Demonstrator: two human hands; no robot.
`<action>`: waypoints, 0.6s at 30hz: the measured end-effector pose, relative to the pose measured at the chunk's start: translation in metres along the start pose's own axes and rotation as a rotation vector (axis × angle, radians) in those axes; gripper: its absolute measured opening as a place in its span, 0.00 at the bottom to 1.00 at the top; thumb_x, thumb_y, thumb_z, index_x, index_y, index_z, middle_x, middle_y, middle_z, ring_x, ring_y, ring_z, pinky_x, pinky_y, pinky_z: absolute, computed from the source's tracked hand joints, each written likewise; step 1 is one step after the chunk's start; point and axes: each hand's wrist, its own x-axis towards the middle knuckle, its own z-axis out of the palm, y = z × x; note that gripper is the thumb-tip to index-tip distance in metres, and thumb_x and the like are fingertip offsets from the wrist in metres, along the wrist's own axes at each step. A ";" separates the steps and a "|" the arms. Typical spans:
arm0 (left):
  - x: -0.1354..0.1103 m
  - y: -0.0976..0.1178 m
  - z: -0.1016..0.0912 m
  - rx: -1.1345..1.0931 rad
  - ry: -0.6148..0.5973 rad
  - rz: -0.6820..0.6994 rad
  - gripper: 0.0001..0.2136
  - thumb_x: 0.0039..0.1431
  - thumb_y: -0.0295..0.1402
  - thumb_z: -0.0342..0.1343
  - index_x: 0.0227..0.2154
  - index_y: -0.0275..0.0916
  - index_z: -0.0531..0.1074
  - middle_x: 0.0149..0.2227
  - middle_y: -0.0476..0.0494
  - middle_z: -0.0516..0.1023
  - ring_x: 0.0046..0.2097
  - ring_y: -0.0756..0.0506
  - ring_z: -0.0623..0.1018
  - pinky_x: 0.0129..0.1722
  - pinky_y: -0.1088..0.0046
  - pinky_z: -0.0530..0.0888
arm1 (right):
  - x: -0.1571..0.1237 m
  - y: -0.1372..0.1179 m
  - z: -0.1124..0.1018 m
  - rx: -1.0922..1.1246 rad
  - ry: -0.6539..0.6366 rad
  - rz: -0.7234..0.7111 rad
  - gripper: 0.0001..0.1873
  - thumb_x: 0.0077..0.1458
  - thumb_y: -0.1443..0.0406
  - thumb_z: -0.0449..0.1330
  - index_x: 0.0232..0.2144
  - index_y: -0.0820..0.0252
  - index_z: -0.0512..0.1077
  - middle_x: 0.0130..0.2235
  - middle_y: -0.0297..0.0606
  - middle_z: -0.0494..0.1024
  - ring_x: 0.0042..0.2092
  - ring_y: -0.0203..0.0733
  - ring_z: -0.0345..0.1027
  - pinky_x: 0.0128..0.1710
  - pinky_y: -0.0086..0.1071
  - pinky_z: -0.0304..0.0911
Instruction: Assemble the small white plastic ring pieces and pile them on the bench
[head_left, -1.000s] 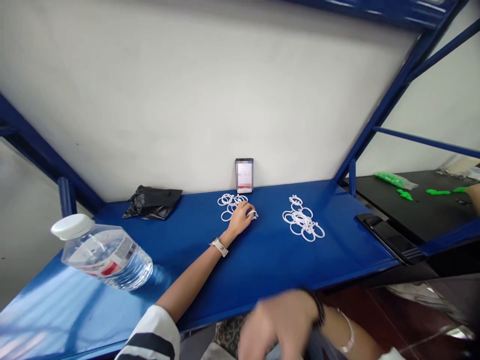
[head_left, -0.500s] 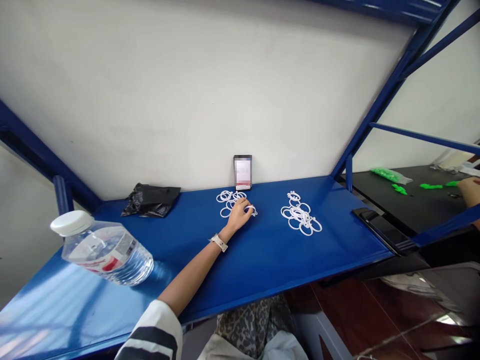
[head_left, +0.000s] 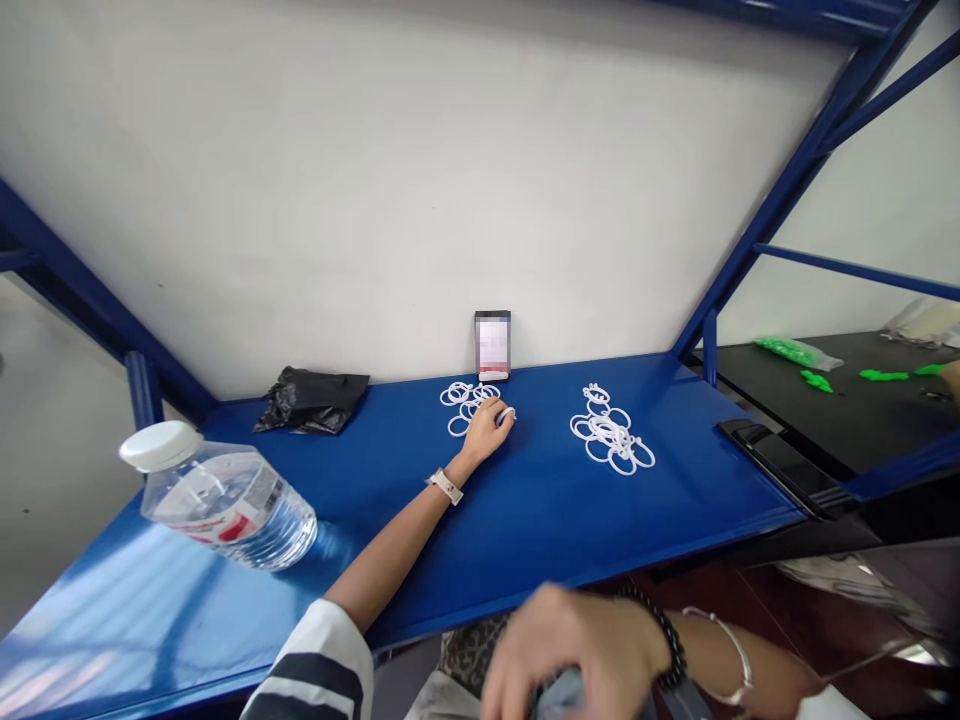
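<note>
My left hand (head_left: 484,432) rests on the blue table with its fingers closed on a white plastic ring (head_left: 507,413), only partly visible. Beside and behind those fingers lies a small group of white rings (head_left: 454,394). To the right is a larger heap of white rings (head_left: 611,438), overlapping one another and touched by neither hand. My right hand (head_left: 574,640) is low in the view, in front of the table edge and above my lap. Motion smears its bent fingers, and I cannot make out anything in them.
A phone (head_left: 493,345) leans upright against the wall. A black plastic bag (head_left: 311,400) and a large water bottle (head_left: 225,500) stand to the left. A black phone-like slab (head_left: 772,460) lies at the right edge. Green pieces (head_left: 816,381) are on the neighbouring black table.
My right hand has come into view at the bottom. My left hand stays at the left group, its fingers drawn closer around the ring. The view has shifted slightly.
</note>
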 end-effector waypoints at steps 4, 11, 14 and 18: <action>0.001 -0.004 0.001 -0.020 0.004 -0.012 0.12 0.63 0.33 0.47 0.23 0.38 0.64 0.28 0.47 0.68 0.32 0.48 0.68 0.35 0.70 0.66 | 0.028 0.041 -0.086 -0.466 0.654 -0.004 0.07 0.60 0.63 0.54 0.34 0.55 0.72 0.38 0.39 0.78 0.42 0.42 0.72 0.45 0.38 0.67; 0.002 -0.005 0.000 -0.090 0.037 -0.072 0.18 0.68 0.41 0.40 0.25 0.38 0.64 0.27 0.47 0.69 0.30 0.48 0.68 0.32 0.71 0.65 | 0.030 0.152 -0.187 -0.622 0.906 0.252 0.09 0.57 0.60 0.55 0.37 0.55 0.72 0.38 0.37 0.77 0.39 0.42 0.70 0.41 0.36 0.64; 0.002 -0.002 -0.002 -0.140 0.041 -0.106 0.19 0.68 0.43 0.39 0.26 0.38 0.65 0.28 0.46 0.71 0.31 0.48 0.70 0.33 0.71 0.66 | 0.024 0.158 -0.185 -0.540 0.809 0.279 0.14 0.60 0.55 0.51 0.32 0.56 0.73 0.33 0.35 0.78 0.37 0.42 0.71 0.42 0.35 0.62; 0.001 0.000 -0.004 -0.170 0.038 -0.127 0.19 0.68 0.43 0.38 0.27 0.38 0.65 0.28 0.45 0.72 0.32 0.48 0.71 0.34 0.70 0.67 | 0.020 0.149 -0.175 -0.459 0.789 0.295 0.17 0.61 0.52 0.50 0.31 0.56 0.71 0.29 0.33 0.77 0.33 0.41 0.70 0.39 0.33 0.62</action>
